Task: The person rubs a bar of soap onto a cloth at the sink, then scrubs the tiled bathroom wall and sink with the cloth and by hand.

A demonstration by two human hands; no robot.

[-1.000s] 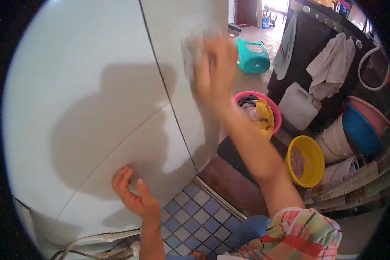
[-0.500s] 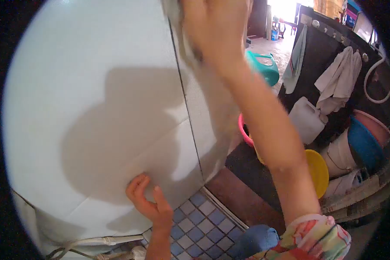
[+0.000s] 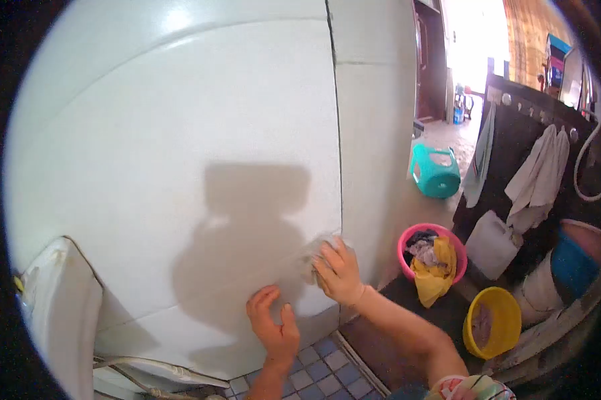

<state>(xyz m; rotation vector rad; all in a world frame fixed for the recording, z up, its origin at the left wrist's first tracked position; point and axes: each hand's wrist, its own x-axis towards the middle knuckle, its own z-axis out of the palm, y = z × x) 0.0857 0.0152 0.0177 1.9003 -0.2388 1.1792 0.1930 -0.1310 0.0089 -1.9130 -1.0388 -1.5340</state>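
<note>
My right hand [image 3: 342, 275] presses a crumpled greyish cloth [image 3: 319, 250] against the white tiled wall [image 3: 247, 93], close to the dark vertical joint near the corner. The fingers are wrapped over the cloth, and part of it is hidden beneath them. Lower down and to the left, my left hand [image 3: 275, 325] is beside the same wall. It holds nothing; its fingers are loosely bent and the thumb is apart from them. I cannot tell whether its fingertips touch the tile. A shadow of my head and shoulders falls on the wall.
A white appliance or fixture [image 3: 64, 313] with hoses [image 3: 147, 363] stands at the left. On the right are a pink basin [image 3: 402, 247] of clothes, a yellow bucket [image 3: 514, 327], a white jug [image 3: 490, 247], hanging towels [image 3: 539, 170] and a teal stool [image 3: 440, 183].
My right hand has come down from high on the wall to low near the corner, with the cloth in it. The view has shifted, revealing the pink basin and the left-hand fixture.
</note>
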